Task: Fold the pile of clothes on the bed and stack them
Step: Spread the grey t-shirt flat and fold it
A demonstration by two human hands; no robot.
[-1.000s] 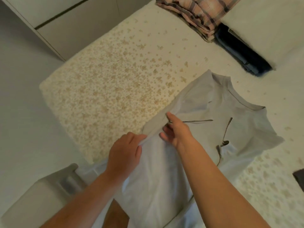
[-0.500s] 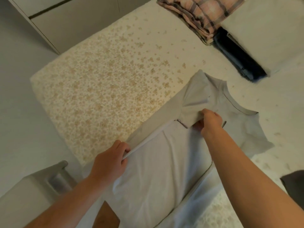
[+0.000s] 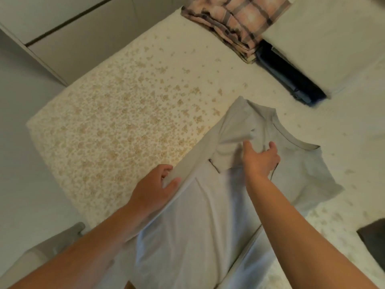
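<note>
While our left hand (image 3: 155,187) pinches the t-shirt (image 3: 198,215) side fold, right hand (image 3: 260,158) fingers spread over the sleeve (image 3: 233,138); next, flatten it inward.

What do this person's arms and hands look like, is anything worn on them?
Both arms are bare as far up as the head view shows: no sleeve reaches into the picture. The left hand and the right hand wear no gloves, and no ring, watch or bracelet shows on either hand or wrist. The picture is slightly blurred, so very small details cannot be ruled out.
</note>
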